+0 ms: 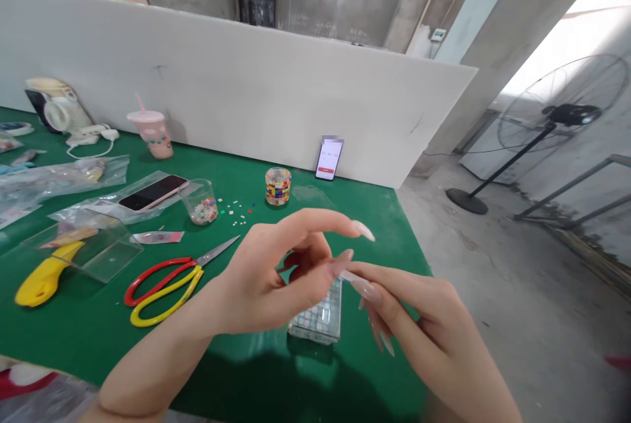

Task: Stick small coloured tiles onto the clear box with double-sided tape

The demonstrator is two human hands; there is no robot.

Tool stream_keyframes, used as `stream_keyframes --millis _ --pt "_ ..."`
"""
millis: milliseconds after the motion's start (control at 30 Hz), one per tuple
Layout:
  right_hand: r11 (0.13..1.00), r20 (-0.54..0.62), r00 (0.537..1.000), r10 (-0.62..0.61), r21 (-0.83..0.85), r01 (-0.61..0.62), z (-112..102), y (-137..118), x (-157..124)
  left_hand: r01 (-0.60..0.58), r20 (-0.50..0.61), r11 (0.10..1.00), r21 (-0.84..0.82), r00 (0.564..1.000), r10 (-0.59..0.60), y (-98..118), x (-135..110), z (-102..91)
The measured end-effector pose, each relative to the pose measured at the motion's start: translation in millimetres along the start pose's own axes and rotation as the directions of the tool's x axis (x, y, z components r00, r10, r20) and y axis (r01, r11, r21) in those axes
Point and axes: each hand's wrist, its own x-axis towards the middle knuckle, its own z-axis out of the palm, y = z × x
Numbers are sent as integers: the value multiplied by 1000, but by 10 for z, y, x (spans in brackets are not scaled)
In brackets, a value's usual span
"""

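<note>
My left hand (pixel 290 272) is raised over the table with its index finger stretched out, apart from the thumb. Its thumb tip meets the fingertips of my right hand (pixel 414 305). Thumb and index of the right hand are pinched round a small whitish strip (pixel 347 275), partly hidden by the fingers; its exact kind is unclear. Below the hands sits a clear box (pixel 323 321) with pale, shiny mosaic squares, its upper part covered by my left hand. Red-and-yellow-handled scissors (pixel 190 278) lie to the left.
Behind stand a mosaic-covered cup (pixel 278 188), a clear cup of small pieces (pixel 202 206) and an upright phone (pixel 329 159). Loose tiles (pixel 239 213) lie scattered. At left are a yellow-handled tool (pixel 46 278), a clear tray (pixel 106 252), another phone (pixel 154 192) and a pink tumbler (pixel 154 134).
</note>
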Motion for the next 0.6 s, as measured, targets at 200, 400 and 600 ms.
stream_keyframes --millis 200,400,600 --pt "999 -99 994 -44 -26 41 57 47 -4 79 -193 950 -302 971 -142 -13 56 134" --pt "998 -158 986 -54 -48 47 101 102 37 84 -282 824 -560 916 -285 -42 78 297" --pt "1000 -337 941 -24 -5 24 -12 100 -67 -124 -649 813 -569 675 -351 -170 238 -179"
